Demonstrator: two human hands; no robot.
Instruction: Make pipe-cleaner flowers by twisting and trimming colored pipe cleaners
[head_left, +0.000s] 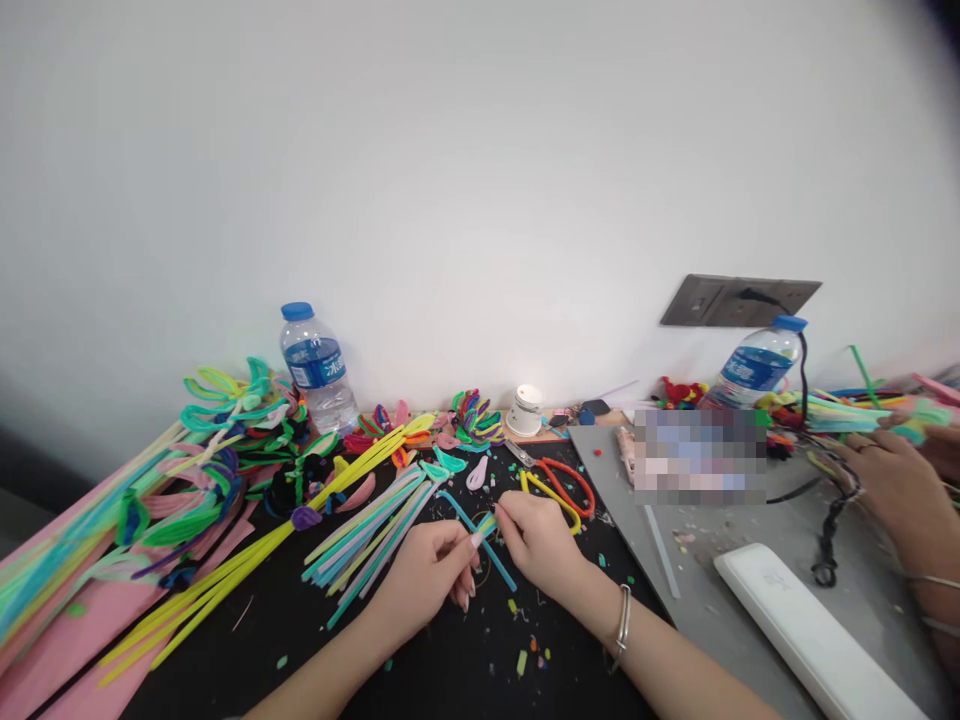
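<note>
Close together over the black mat, both of my hands have their fingers pinched. My left hand (pixel 439 562) and my right hand (pixel 541 538) hold a short light green and blue pipe cleaner piece (pixel 486 524) between their fingertips. Crossing just behind the fingertips is a blue pipe cleaner (pixel 501 567); whether it is held or lies on the mat cannot be made out. Left of my hands lies a fan of pastel pipe cleaners (pixel 375 520) with a green looped top. Scissors (pixel 566 485) with orange and yellow handles rest beyond my right hand.
Yellow pipe cleaners (pixel 247 565) and looped pipe cleaner shapes (pixel 187 480) crowd the left. A water bottle (pixel 313 365) stands at the wall, another bottle (pixel 754 365) leans right. A white roll (pixel 525 410), a white long case (pixel 817 630) and another person's hand (pixel 892 475) are also there.
</note>
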